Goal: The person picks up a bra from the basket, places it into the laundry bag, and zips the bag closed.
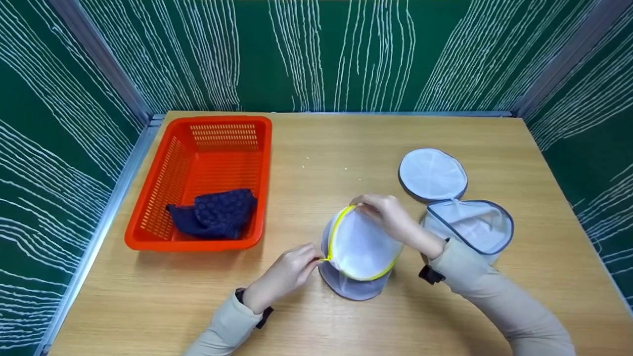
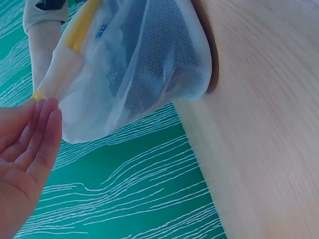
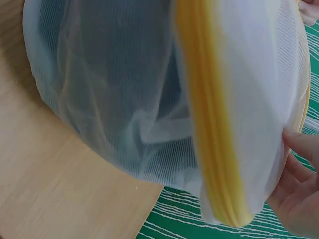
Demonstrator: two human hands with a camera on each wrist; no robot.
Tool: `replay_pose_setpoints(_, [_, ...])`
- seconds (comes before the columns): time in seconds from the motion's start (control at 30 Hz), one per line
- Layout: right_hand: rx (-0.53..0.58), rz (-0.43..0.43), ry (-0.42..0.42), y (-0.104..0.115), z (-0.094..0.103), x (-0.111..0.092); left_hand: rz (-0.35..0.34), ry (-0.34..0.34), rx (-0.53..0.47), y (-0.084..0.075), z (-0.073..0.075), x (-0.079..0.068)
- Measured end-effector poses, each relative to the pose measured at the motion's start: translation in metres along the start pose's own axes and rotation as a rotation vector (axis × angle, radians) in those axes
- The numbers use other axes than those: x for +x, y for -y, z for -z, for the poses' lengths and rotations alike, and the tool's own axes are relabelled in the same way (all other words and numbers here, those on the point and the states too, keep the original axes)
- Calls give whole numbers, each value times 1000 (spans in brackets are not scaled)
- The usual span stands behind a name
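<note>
A white mesh laundry bag [image 1: 366,244] with a yellow zipper stands on the table between both hands. Its round lid is tilted over the top, and dark cloth [image 2: 167,47] shows through the mesh side. At the left end of the zipper, my left hand [image 1: 295,267] pinches the small yellow zipper pull [image 2: 38,95] between thumb and fingers. My right hand [image 1: 388,217] holds the far edge of the lid, thumb on its white mesh in the right wrist view. A yellow zipper band [image 3: 212,119] runs down the bag there.
An orange plastic basket [image 1: 198,118] at the left holds dark blue patterned cloth [image 1: 217,213]. On the right, beside the right forearm, stands a second mesh bag [image 1: 474,222] with dark trim, its round lid [image 1: 433,173] folded back. Small white specks lie on the wooden table [image 1: 316,133].
</note>
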State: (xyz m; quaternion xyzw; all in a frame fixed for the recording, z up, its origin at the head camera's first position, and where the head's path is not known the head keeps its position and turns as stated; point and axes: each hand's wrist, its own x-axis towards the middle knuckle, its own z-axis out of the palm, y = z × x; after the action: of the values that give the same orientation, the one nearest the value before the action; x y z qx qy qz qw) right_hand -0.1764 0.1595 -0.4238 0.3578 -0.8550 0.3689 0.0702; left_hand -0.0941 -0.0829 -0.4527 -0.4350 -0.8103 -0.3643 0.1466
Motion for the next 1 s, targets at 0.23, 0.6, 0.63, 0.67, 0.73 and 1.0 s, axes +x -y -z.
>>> replay_pose_setpoints(0.23, [-16, -17, -12, 0, -6, -2, 44, 101, -88, 2, 3, 2])
replay_pose_setpoints(0.6, [141, -250, -75, 0, -4, -7, 536, 45, -483, 0, -7, -2])
replay_pose_setpoints(0.63, [141, -273, -82, 0, -3, -9, 595, 40, -548, 0, -7, -1])
replay_pose_setpoints(0.67, [139, -291, -94, -1, -1, -11, 646, 29, -613, 0, -8, -1])
replay_pose_setpoints(0.73, [118, -317, -129, -2, 1, -17, 712, -2, -739, 4, -12, -2])
replay_pose_setpoints(1.0, [117, -431, -286, -2, 9, -43, 794, -170, -1067, 0, -23, -1])
